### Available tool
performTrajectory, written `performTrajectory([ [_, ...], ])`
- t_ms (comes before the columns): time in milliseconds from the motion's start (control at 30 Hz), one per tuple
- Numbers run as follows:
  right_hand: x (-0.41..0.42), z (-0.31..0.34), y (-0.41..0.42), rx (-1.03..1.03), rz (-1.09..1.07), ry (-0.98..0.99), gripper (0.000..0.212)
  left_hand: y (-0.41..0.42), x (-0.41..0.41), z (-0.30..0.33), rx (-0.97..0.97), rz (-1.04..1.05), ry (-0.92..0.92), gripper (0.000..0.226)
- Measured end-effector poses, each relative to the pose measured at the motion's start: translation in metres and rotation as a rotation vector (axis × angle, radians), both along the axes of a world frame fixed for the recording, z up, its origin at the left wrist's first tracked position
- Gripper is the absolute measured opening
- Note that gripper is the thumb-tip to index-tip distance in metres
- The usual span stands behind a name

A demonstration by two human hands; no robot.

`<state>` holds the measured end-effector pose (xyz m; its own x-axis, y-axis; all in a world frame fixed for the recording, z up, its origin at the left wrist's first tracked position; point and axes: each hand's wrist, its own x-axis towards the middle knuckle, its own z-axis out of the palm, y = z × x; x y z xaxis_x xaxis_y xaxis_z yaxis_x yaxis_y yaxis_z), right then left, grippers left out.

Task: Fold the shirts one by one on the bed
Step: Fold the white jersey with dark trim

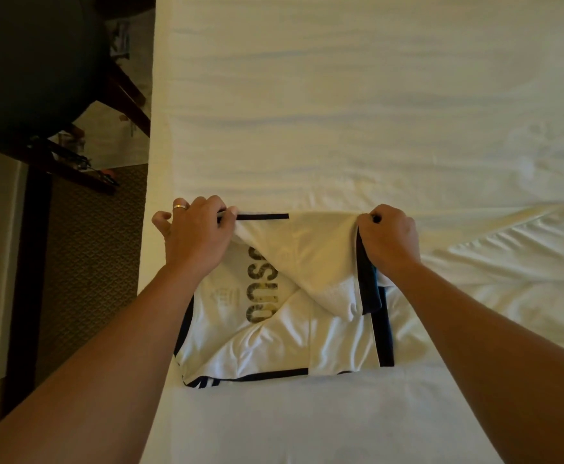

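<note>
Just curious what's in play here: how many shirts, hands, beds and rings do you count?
Shirts: 1, a white shirt with dark trim
Hands: 2, left hand and right hand, both pinching the shirt's far edge
Beds: 1, white bed
Rings: 1, ring
Total: 5

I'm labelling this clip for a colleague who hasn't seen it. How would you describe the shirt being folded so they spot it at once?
Find the white bed; near its front left edge lies the shirt, pinched at its far corners by the left hand and right hand. Dark trim stripes and faded lettering distinguish it from the plain sheet.
</note>
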<state>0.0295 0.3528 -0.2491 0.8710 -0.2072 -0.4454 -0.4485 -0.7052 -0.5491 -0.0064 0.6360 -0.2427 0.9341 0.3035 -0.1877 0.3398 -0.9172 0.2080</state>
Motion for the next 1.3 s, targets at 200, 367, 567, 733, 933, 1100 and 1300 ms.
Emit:
performTrajectory([
  [200,-0.003,-0.008,-0.008,-0.172,0.045,-0.073,0.024,-0.016,-0.007,-0.007,0.143,0.008,-0.019,0.023],
  [367,-0.04,-0.01,-0.005,-0.201,0.246,-0.414,0.05,-0.059,-0.033,0.004,0.052,-0.118,-0.103,0.045],
  [567,-0.076,-0.024,-0.008,-0.41,0.832,-0.135,0.072,-0.101,-0.061,-0.014,0.071,-0.341,0.201,0.074],
  [733,-0.072,-0.021,-0.018,-0.329,0.819,-0.135,0.07,-0.118,-0.065,-0.007,0.122,-0.318,0.169,0.071],
  [933,-0.069,-0.005,-0.088,-0.271,0.603,-0.257,0.054,-0.183,-0.082,0.007,0.043,-0.39,-0.01,0.047],
  [1100,-0.048,0.004,-0.193,-0.367,0.562,-0.235,0.038,-0.297,-0.088,-0.001,-0.017,-0.528,-0.023,0.03],
  [1300,-0.005,0.003,-0.311,-0.446,0.397,-0.133,0.037,-0.426,-0.089,-0.018,-0.096,-0.563,0.044,0.028],
])
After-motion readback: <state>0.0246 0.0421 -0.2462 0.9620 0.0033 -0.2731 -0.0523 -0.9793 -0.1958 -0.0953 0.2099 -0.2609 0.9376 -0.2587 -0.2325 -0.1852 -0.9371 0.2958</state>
